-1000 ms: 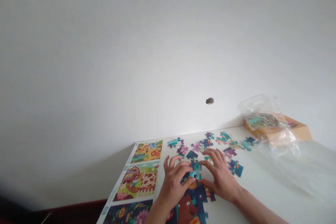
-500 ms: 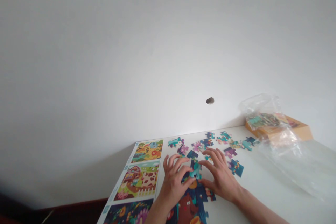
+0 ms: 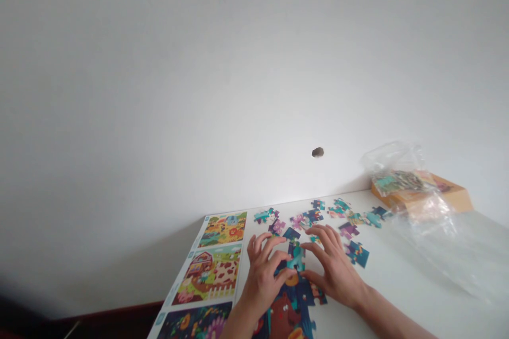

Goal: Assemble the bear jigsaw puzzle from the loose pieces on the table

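A teal and dark blue jigsaw puzzle piece (image 3: 296, 258) lies between my two hands, at the upper edge of a partly joined puzzle (image 3: 283, 311) with a brown animal on it. My left hand (image 3: 265, 271) grips the piece's left side with curved thumb and forefinger. From the right, my right hand (image 3: 333, 265) holds the opposite side in the same way, its other fingers arched above the table. Another dark blue piece (image 3: 291, 234) lies just beyond the fingertips. My left wrist and forearm cover part of the joined puzzle.
Several loose puzzle pieces (image 3: 312, 216) are spread toward the wall (image 3: 254, 90). A sheet of printed pictures (image 3: 220, 271) lies along the table's left edge. At the back right, a clear plastic bag (image 3: 401, 183) of pieces rests on a yellow box (image 3: 457, 197).
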Demonstrator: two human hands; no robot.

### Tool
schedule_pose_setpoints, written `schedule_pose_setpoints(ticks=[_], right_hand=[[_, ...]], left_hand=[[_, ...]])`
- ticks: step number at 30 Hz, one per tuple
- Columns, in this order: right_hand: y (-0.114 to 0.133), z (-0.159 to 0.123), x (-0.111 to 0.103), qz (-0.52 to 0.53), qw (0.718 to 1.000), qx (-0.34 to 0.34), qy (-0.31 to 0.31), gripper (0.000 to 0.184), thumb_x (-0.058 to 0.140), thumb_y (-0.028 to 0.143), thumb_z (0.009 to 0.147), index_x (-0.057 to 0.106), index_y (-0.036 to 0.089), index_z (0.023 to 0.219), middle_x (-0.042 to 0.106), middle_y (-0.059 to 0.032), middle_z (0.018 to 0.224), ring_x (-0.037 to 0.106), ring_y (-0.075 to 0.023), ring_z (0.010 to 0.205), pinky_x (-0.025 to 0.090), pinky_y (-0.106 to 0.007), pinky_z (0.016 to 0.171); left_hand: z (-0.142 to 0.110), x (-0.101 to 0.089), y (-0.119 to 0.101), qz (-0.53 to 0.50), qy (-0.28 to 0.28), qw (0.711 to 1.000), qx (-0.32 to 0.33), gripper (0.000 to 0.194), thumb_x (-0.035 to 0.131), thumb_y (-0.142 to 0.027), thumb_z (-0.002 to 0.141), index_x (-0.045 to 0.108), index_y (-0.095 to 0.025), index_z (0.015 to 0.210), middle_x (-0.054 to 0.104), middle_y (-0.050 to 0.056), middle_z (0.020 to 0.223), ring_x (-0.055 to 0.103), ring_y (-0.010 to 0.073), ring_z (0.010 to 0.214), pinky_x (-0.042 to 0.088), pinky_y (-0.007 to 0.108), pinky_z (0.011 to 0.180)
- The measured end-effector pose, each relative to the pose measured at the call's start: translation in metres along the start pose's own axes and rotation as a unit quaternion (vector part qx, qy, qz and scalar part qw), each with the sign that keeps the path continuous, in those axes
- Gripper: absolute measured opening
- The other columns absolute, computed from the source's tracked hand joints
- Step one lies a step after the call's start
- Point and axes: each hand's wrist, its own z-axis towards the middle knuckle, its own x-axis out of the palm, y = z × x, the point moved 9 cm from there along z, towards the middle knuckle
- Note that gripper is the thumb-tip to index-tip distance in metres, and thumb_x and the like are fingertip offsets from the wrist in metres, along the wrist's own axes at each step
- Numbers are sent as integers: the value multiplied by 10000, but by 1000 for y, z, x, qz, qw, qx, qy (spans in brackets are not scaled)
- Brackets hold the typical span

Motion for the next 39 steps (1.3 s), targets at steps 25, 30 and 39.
schedule_pose_setpoints(ticks=[25,30,39], right_hand=[[-6,-2,-9,-21,998,35,-56,413,630,298,873,541,272,1275,507,-122,1272,449,-329,1212,351,-579,1039],[-12,-2,-1,-16,999,33,-20,449,611,280,896,510,273,1334,573,-100,1216,501,-298,1169,322,-571,1064],[4,-5,12,129,991,-9,31,561,494,187,947,322,275,1474,681,-48,1047,591,-221,1034,313,-527,1110]], left_hand=[[-7,2,9,18,-8,1000,11,204,682,-214,869,666,-272,1064,632,59,1238,492,295,1211,374,510,1048],[-13,14,21,-11,34,999,-28,696,740,-251,830,416,-265,1445,672,71,1206,488,294,1245,414,449,1049],[-11,10,17,15,5,1000,-11,460,817,-354,757,633,-254,1166,686,92,1090,576,304,1126,416,493,1019]])
